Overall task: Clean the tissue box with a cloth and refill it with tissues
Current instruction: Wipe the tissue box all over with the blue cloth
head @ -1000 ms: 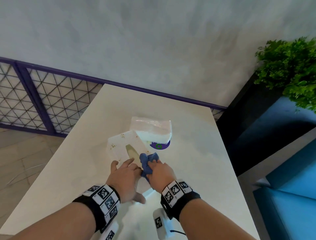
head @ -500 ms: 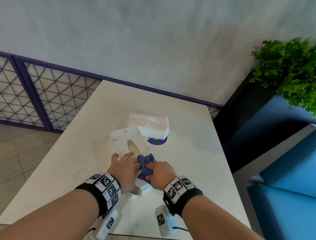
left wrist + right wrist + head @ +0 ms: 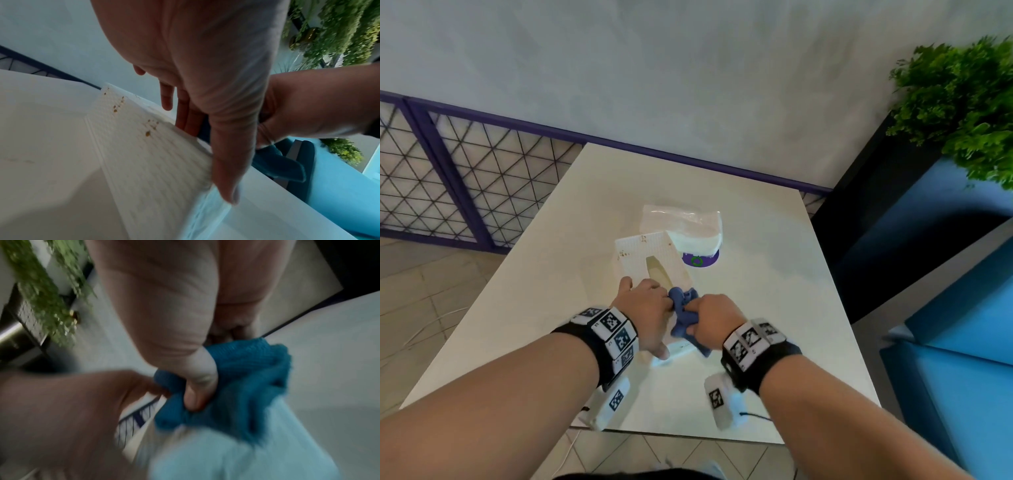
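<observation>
A white tissue box (image 3: 640, 260) with brown specks and an oval slot lies on the white table (image 3: 774, 308). My left hand (image 3: 645, 305) rests on its near end, fingers straight on top (image 3: 185, 116) and thumb down the near side. My right hand (image 3: 714, 320) grips a bunched blue cloth (image 3: 683, 308) and presses it onto the box top right beside the left hand; the right wrist view shows the thumb dug into the cloth (image 3: 246, 378). A plastic-wrapped pack of white tissues (image 3: 685, 226) lies just behind the box.
A purple disc with a green ring (image 3: 700, 261) peeks from under the tissue pack. A purple mesh fence (image 3: 465, 192) runs at the left. A dark planter with a green plant (image 3: 959, 102) and blue seating (image 3: 962, 377) stand at the right.
My right hand has drawn the cloth back along the box top, from beside the slot to the near end. The left hand has stayed on the box.
</observation>
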`<state>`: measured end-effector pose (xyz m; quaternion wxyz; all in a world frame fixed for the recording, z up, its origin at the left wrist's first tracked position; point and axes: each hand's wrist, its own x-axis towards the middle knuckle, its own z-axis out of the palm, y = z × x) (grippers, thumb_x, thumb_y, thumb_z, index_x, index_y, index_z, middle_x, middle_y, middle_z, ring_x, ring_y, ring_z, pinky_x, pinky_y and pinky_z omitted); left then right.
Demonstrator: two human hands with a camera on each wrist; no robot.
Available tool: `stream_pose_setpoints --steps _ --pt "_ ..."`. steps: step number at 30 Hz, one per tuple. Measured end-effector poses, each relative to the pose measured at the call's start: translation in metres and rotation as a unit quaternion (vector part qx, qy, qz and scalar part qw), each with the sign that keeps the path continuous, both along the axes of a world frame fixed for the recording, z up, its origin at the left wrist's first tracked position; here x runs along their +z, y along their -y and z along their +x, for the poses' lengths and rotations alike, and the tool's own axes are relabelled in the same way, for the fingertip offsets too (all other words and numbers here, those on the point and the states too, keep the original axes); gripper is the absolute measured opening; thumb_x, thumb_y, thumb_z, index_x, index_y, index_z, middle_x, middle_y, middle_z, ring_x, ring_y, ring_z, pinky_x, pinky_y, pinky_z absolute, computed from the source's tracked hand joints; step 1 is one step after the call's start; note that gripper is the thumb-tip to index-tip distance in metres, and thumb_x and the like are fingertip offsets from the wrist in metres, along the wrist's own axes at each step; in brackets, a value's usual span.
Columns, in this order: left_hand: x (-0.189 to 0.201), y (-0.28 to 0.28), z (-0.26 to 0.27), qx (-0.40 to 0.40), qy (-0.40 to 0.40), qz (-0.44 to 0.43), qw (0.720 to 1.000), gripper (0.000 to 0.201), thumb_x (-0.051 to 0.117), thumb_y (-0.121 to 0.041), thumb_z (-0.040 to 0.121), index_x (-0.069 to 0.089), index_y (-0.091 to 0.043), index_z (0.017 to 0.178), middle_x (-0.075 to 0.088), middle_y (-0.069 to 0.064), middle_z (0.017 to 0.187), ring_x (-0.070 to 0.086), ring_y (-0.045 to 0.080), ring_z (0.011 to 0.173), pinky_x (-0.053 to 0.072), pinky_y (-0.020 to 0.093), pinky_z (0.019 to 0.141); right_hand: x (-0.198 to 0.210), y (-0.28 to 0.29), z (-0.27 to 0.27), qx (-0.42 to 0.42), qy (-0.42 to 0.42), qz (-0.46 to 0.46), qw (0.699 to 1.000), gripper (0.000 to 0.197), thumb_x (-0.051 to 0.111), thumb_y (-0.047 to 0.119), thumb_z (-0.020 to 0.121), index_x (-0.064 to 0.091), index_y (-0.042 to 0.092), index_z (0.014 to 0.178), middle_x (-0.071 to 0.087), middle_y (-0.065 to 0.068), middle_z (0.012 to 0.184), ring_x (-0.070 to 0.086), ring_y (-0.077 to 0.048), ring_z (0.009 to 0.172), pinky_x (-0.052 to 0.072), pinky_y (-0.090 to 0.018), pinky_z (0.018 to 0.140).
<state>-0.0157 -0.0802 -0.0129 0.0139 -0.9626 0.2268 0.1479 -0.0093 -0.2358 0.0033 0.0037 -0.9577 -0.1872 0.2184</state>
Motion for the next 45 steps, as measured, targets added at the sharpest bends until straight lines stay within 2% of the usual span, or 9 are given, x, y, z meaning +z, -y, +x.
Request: stream_pose_setpoints --steps 6,9,14,17,20,29,33,40,45 --pt "0.008 -0.02 0.004 -0.049 -0.03 0.082 0.995 0.085 0.072 -0.052 0.067 0.038 -0.03 0.141 0.033 -0.01 0.147 0.013 0.018 0.142 0.019 0.049 0.105 0.033 0.045 0.021 -0.212 0.066 0.144 0.964 0.011 0.059 0.023 0.086 0.061 0.013 0.089 0.062 -0.008 0.089 0.055 -0.026 0.083 0.039 -0.027 0.071" --pt "0.005 -0.013 0.0 -0.036 -0.039 0.033 0.998 0.085 0.065 -0.065 0.067 0.045 -0.014 0.132 0.034 -0.004 0.143 0.019 0.018 0.141 0.015 0.054 0.109 0.033 0.048 0.028 -0.258 0.084 0.175 0.947 0.015 0.053 0.021 0.091 0.058 0.01 0.099 0.059 -0.004 0.093 0.053 -0.023 0.086 0.037 -0.027 0.073" --pt "-0.001 0.014 0.003 0.09 -0.045 0.071 0.992 0.113 0.059 -0.079 0.064 0.024 -0.012 0.147 0.016 0.013 0.157 0.012 0.026 0.144 0.005 0.053 0.114 0.003 -0.002 0.017 -0.131 0.05 0.088 0.986 0.031 0.045 0.025 0.096 0.052 0.007 0.12 0.058 -0.012 0.123 0.055 -0.028 0.112 0.042 -0.032 0.084" --pt "-0.003 0.014 0.009 0.078 -0.062 0.062 0.993 0.095 0.062 -0.079 0.06 0.042 -0.029 0.139 0.028 0.011 0.151 0.016 0.027 0.142 0.006 0.056 0.113 -0.031 -0.023 0.009 -0.066 0.031 0.014 0.997 0.055 0.042 0.03 0.097 0.028 0.009 0.145 0.023 -0.01 0.156 0.02 -0.025 0.144 0.023 -0.044 0.114" --pt "-0.003 0.015 0.009 0.078 -0.074 0.077 0.991 0.092 0.061 -0.078 0.062 0.045 -0.027 0.136 0.028 0.013 0.15 0.016 0.028 0.142 0.004 0.057 0.113 -0.037 -0.023 0.04 -0.086 0.037 -0.02 0.995 0.062 0.043 0.032 0.095 0.019 0.013 0.149 0.014 -0.004 0.159 0.007 -0.022 0.148 0.013 -0.049 0.117" --pt "-0.001 0.006 0.008 0.082 -0.085 0.058 0.991 0.088 0.055 -0.082 0.063 0.055 -0.023 0.129 0.026 0.011 0.15 0.016 0.023 0.142 0.004 0.057 0.111 -0.013 -0.042 0.057 0.0 0.049 -0.153 0.987 0.035 0.046 0.021 0.094 0.05 0.008 0.126 0.048 -0.015 0.135 0.041 -0.032 0.127 0.031 -0.042 0.107" --pt "0.0 0.006 0.007 0.079 -0.09 0.039 0.992 0.091 0.058 -0.079 0.064 0.046 -0.027 0.137 0.018 0.012 0.155 0.01 0.022 0.144 0.005 0.058 0.111 -0.023 -0.046 0.031 -0.014 0.029 -0.14 0.99 0.052 0.049 0.022 0.094 0.037 0.001 0.14 0.037 -0.018 0.146 0.034 -0.033 0.135 0.027 -0.043 0.112" --pt "0.003 0.006 0.011 0.089 -0.137 0.062 0.985 0.09 0.057 -0.08 0.064 0.055 -0.018 0.129 0.01 0.014 0.157 0.007 0.021 0.145 -0.002 0.058 0.112 -0.02 -0.045 0.121 -0.117 0.049 -0.084 0.988 0.058 0.041 0.029 0.094 0.025 0.004 0.144 0.025 -0.012 0.151 0.027 -0.028 0.14 0.03 -0.045 0.113" --pt "0.0 0.006 0.012 0.081 -0.122 0.061 0.987 0.092 0.057 -0.079 0.067 0.048 -0.02 0.137 0.007 0.014 0.159 0.002 0.022 0.146 0.001 0.059 0.112 -0.028 -0.059 0.087 -0.034 -0.001 -0.186 0.982 0.044 0.045 0.023 0.093 0.045 0.01 0.135 0.056 -0.01 0.119 0.048 -0.028 0.12 0.032 -0.041 0.097"
